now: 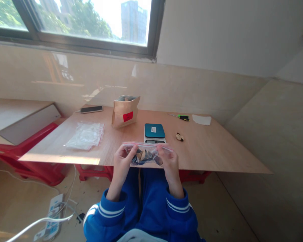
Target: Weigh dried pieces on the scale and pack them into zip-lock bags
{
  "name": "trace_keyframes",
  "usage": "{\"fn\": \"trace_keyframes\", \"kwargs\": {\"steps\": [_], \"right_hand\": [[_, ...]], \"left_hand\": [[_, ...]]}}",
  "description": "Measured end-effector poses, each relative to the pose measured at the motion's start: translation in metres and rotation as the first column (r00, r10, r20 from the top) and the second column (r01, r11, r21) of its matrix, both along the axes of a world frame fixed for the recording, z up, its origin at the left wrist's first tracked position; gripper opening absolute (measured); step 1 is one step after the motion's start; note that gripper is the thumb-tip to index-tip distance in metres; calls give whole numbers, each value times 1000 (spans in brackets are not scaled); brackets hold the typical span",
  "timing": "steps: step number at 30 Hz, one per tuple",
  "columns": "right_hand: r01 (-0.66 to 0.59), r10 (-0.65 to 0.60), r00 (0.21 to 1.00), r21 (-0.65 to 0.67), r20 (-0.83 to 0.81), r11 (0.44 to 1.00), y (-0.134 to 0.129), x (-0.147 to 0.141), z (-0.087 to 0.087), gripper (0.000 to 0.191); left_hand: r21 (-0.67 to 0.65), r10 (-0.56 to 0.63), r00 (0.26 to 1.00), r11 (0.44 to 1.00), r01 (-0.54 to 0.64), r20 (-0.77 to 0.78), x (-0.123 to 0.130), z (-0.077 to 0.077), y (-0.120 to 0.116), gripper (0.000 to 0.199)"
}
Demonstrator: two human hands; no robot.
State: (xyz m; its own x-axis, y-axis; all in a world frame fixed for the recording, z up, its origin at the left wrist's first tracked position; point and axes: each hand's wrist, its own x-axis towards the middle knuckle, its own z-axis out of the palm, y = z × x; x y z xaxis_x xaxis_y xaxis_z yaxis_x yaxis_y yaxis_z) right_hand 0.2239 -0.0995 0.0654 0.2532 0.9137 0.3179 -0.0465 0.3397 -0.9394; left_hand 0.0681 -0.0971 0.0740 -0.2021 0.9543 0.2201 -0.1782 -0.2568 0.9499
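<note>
Between my two hands is a clear zip bag with a pink-edged top and dark and tan dried pieces inside. My left hand pinches its left end, thumb on the near face. At the other end my right hand grips the top edge the same way. The bag is held over the table's front edge, just in front of a kitchen scale with a teal top, and hides part of the scale's front. A few pale, dark-edged pieces lie to the right of the scale.
A brown paper pouch with a red label stands open behind the scale. Flat clear bags are stacked at left, near a phone. Screwdrivers and white paper lie at back right. Red stools stand below the table.
</note>
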Motion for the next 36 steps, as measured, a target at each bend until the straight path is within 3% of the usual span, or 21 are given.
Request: {"fn": "trace_keyframes", "kwargs": {"steps": [7,12,15,17,19,21,23,29,36], "right_hand": [[52,-53,997,15,50,999,2,-5,-5,20],[-46,48,999,-70,24,996,14,-11,-24,26],[75,-74,965,5,250,997,20,-8,-30,25],[165,-205,879,128,430,978,19,-6,-28,26],[159,-254,793,214,554,964,15,-7,-21,30],[115,-252,750,254,612,960,10,-10,-14,21],[76,-232,757,271,611,960,7,-11,-10,8],[-5,-163,814,288,557,958,5,-5,-4,7],[39,-222,807,325,547,945,1,-5,1,9]], "left_hand": [[-33,102,990,994,-106,-93,2,-10,5,29],[-38,165,985,985,-167,-41,0,-21,12,31],[-20,24,990,999,-27,-138,-6,-22,14,29],[16,-46,969,999,51,-242,-8,-20,13,25],[53,-39,946,997,59,-322,-7,-19,12,22],[77,-15,931,996,46,-364,-5,-18,11,19],[89,-7,922,995,45,-387,-3,-19,11,18],[124,-7,915,990,62,-404,-3,-17,8,16],[96,-60,933,990,100,-355,-1,-14,5,17]]}}
